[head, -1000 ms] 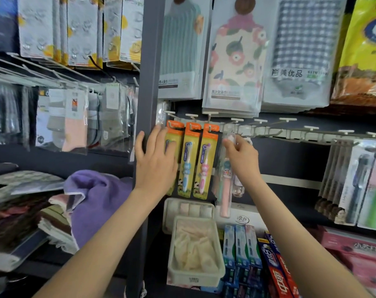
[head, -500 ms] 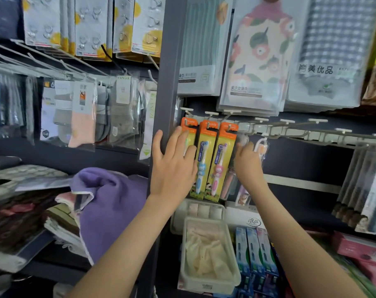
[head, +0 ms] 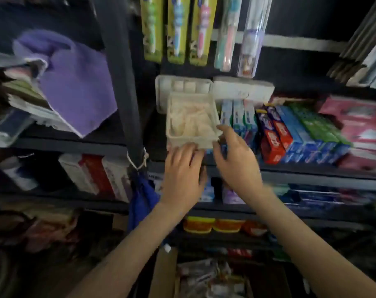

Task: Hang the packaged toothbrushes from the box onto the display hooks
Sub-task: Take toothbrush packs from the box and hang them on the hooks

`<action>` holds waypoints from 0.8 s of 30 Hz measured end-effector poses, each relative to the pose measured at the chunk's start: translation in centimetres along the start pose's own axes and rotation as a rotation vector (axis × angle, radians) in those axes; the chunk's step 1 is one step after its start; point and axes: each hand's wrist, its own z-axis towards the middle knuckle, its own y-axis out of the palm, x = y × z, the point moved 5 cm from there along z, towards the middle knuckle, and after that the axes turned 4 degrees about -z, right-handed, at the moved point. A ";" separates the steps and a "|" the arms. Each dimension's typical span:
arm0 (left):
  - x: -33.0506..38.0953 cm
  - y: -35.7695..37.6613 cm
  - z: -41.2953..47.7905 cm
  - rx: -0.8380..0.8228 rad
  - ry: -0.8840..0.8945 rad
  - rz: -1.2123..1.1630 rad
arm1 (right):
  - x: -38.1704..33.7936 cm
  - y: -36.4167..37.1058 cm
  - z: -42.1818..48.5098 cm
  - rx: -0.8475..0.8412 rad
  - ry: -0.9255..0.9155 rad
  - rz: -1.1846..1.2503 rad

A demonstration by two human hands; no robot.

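- Packaged toothbrushes lie jumbled in the cardboard box low in view; reaching down and pinching one by its hanging end probably works best.
- Hung packs up top: three yellow-green cards, two clear sleeves.
- Left hand and right hand: both empty, fingers loose, near the white basket.

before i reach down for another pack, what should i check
1. Left hand free: ok, holds nothing.
2. Right hand free: ok, fingers relaxed.
3. Box below, in view: ok, packs inside.
4. Hung toothbrush packs seated on hooks: cannot tell, hooks out of frame.
5. Fingertips apart from white basket: cannot tell, they blur at its front edge.
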 end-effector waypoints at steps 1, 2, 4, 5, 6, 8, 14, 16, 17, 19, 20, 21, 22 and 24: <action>0.6 1.9 -2.7 -0.099 -0.035 -0.014 | 1.1 1.4 -2.9 -0.063 -0.012 0.000; 1.1 3.7 -5.4 -0.195 -0.073 -0.024 | 2.3 2.7 -5.7 -0.123 -0.018 0.000; 1.6 7.0 -10.9 -0.370 -0.171 -0.051 | 5.3 5.5 -11.3 -0.228 -0.004 0.008; 1.6 8.9 -13.9 -0.461 -0.228 -0.058 | 7.2 6.9 -14.1 -0.284 0.024 0.009; 1.6 10.8 -17.0 -0.554 -0.280 -0.057 | 9.1 8.3 -17.1 -0.342 0.058 0.014; 1.7 14.5 -23.3 -0.756 -0.370 -0.061 | 13.5 11.6 -23.0 -0.494 0.156 0.037; 2.8 24.1 -39.1 -1.148 -0.531 -0.048 | 26.3 21.2 -40.5 -0.955 0.471 0.010; 2.4 27.6 -43.0 -1.232 -0.566 -0.048 | 29.4 24.5 -45.1 -1.076 0.555 -0.018; 2.1 29.5 -44.8 -1.270 -0.583 -0.048 | 30.8 26.3 -47.1 -1.127 0.585 -0.033; 1.3 33.3 -48.0 -1.326 -0.610 -0.029 | 33.0 29.8 -50.3 -1.187 0.600 -0.065; 1.0 35.1 -49.6 -1.354 -0.624 -0.011 | 33.9 31.6 -51.7 -1.211 0.595 -0.075; 0.7 36.9 -51.1 -1.388 -0.628 0.005 | 34.8 33.4 -53.0 -1.235 0.592 -0.088; 0.6 38.6 -52.4 -1.426 -0.622 0.017 | 35.7 35.2 -54.1 -1.262 0.587 -0.112; 0.6 41.5 -54.7 -1.486 -0.596 0.024 | 37.4 38.4 -56.2 -1.327 0.569 -0.180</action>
